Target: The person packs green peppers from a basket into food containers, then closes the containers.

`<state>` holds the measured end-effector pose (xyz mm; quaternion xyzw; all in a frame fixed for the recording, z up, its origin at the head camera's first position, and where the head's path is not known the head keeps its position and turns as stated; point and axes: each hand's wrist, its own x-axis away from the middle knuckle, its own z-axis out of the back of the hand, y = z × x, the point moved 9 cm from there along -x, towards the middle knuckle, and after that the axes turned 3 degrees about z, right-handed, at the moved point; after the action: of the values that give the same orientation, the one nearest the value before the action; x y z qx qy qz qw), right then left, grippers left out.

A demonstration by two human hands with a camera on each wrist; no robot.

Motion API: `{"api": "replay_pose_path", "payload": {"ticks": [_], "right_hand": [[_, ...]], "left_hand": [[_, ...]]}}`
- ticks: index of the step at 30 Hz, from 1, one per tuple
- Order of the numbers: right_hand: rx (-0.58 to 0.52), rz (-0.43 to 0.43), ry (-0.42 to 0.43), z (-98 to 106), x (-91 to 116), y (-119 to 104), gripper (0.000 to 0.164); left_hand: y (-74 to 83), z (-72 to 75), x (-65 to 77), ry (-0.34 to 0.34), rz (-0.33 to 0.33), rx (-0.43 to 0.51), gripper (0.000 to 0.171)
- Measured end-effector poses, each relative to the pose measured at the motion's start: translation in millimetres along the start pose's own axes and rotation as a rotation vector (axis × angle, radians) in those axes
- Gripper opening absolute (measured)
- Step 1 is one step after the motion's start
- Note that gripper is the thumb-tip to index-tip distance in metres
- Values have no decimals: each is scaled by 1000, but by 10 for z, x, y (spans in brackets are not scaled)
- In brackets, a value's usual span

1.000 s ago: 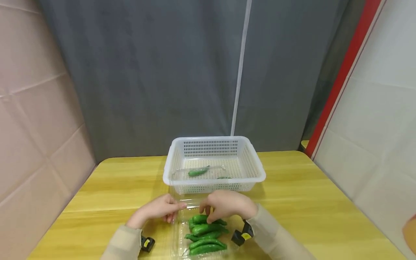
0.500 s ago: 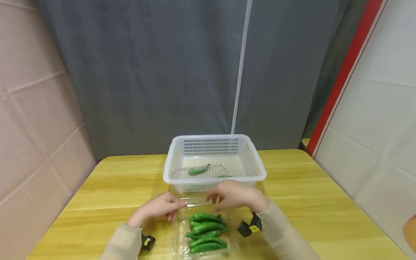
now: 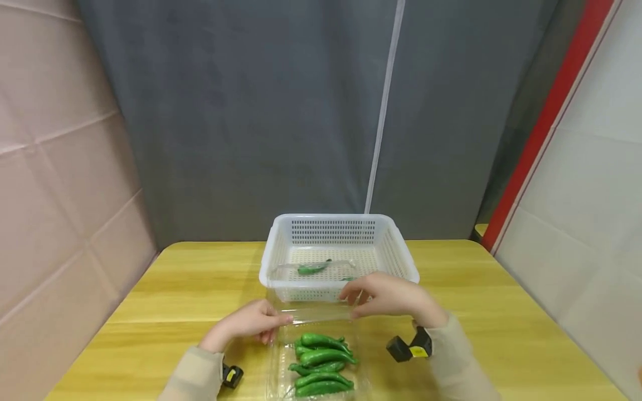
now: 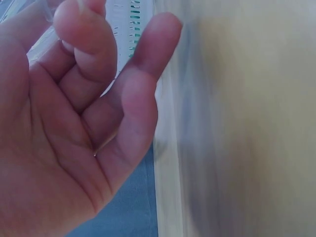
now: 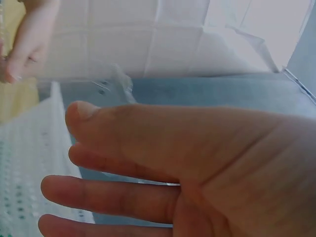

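Observation:
A clear plastic clamshell box (image 3: pixel 277 367) lies unfolded in front of me, holding several green chili peppers (image 3: pixel 326 356) in its near half. Its transparent lid (image 3: pixel 316 313) stretches away from me and overlaps the basket in the head view. My left hand (image 3: pixel 251 321) pinches the box's left edge near the fold between thumb and index finger; clear plastic shows by those fingertips in the left wrist view. Above the lid's right edge is my right hand (image 3: pixel 391 296), thumb apart from the fingers. In the right wrist view the right hand's fingers (image 5: pixel 113 195) are extended and hold nothing.
A white perforated plastic basket (image 3: pixel 333 219) stands behind the box, with a green pepper (image 3: pixel 313 268) inside it. Everything rests on a yellow wood-grain table (image 3: pixel 200 284). A grey curtain (image 3: pixel 241 122) hangs behind, with pale sheets at both sides.
My right hand has lifted away from the peppers and moved forward and right, to the lid's right edge. The left hand keeps its pinch on the box. The camera view has shifted slightly.

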<state>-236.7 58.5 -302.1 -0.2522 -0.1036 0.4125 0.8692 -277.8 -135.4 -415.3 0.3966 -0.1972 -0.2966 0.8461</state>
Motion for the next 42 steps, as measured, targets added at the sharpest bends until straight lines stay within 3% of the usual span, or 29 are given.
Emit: {"api": "replay_pose_path", "payload": {"ticks": [10, 18, 29, 42], "right_hand": [[-47, -64, 110, 351, 241, 247, 27], [-18, -86, 189, 640, 227, 395, 21], [130, -107, 139, 982, -67, 525, 18], [105, -141, 70, 1007, -619, 823, 28]], "left_hand": [[0, -6, 9, -12, -1, 15, 50], [38, 0, -20, -16, -16, -5, 51], [-1, -8, 6, -9, 1, 1, 53], [13, -14, 12, 1, -4, 6, 52]]}}
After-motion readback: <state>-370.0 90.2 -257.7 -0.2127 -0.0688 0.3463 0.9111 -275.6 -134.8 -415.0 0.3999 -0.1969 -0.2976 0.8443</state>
